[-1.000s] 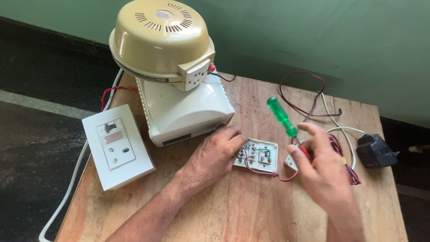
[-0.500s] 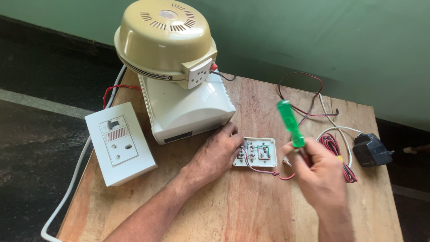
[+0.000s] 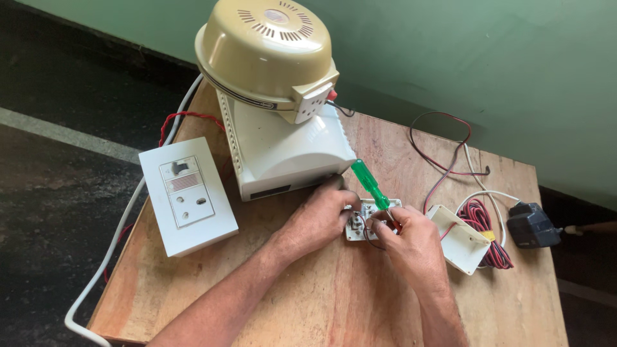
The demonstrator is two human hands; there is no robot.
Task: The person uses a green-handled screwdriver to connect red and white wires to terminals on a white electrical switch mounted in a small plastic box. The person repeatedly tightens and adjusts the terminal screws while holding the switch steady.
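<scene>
Screwdriver (image 3: 369, 183) in curled right hand (image 3: 411, 241)

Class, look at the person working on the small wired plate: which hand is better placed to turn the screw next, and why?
Probably the right hand: it grips the green-handled screwdriver, whose tip points down into the small wired plate. The left hand rests against the plate's left side, steadying it on the wooden table.
</scene>
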